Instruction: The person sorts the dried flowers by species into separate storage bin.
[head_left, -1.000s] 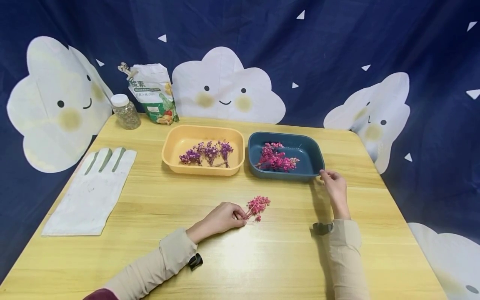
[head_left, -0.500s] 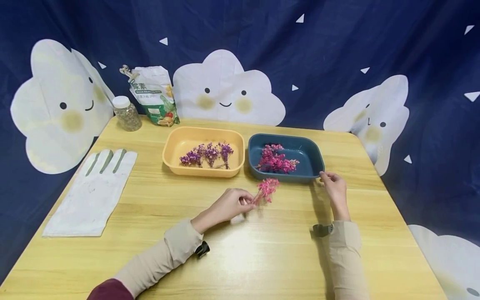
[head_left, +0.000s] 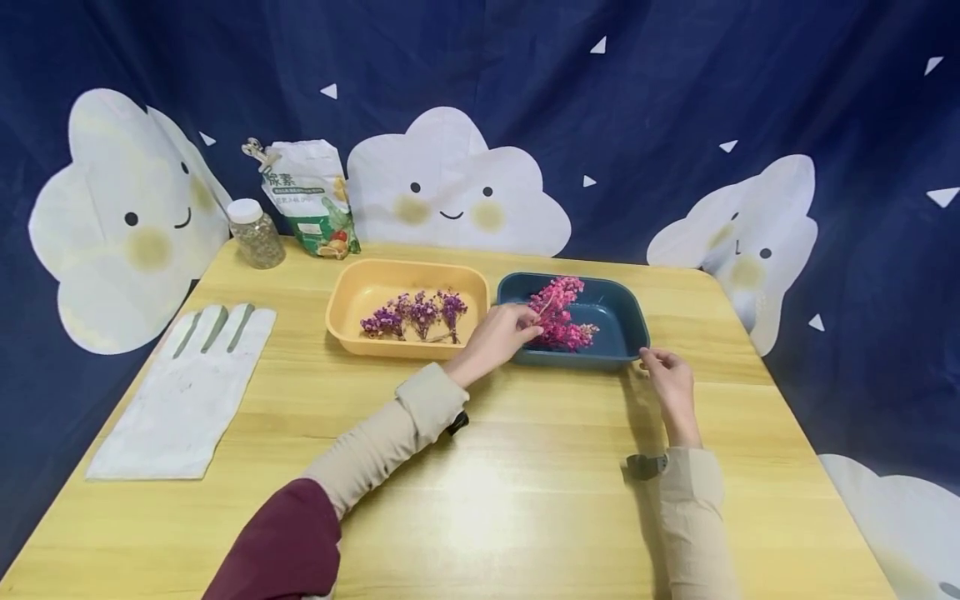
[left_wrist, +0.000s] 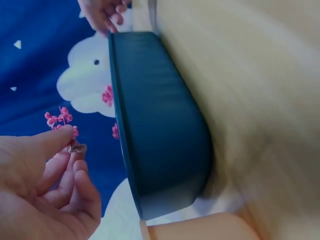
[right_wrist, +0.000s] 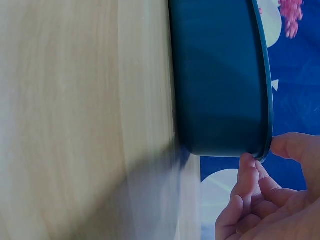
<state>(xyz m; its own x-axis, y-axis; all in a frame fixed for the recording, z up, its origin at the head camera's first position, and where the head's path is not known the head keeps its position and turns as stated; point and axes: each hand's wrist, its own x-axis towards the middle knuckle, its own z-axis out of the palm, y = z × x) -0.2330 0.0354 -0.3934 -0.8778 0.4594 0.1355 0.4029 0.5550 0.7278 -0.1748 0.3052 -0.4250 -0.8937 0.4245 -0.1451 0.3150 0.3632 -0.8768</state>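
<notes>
My left hand (head_left: 495, 337) pinches a pink dried-flower sprig (left_wrist: 62, 119) by its stems between thumb and fingers. It reaches over the left part of the dark blue tray (head_left: 570, 360), and the sprig overlaps the pink flowers (head_left: 572, 335) lying inside. In the left wrist view the held sprig sits higher than the tray's rim. At the tray's front right corner, my right hand (head_left: 671, 392) holds the rim, thumb on top and fingers curled below, as the right wrist view shows.
Left of the blue tray stands a yellow tray (head_left: 341, 329) with purple flower sprigs (head_left: 422, 311). A white glove (head_left: 187, 400) lies flat at the left. Behind are a lidded jar (head_left: 257, 237) and a clipped bag (head_left: 311, 196), before a blue cloud-print curtain (head_left: 480, 58).
My left hand has lifted the pink sprig off the table and carried it forward and right, over the blue tray. The right hand has stayed at the tray's corner.
</notes>
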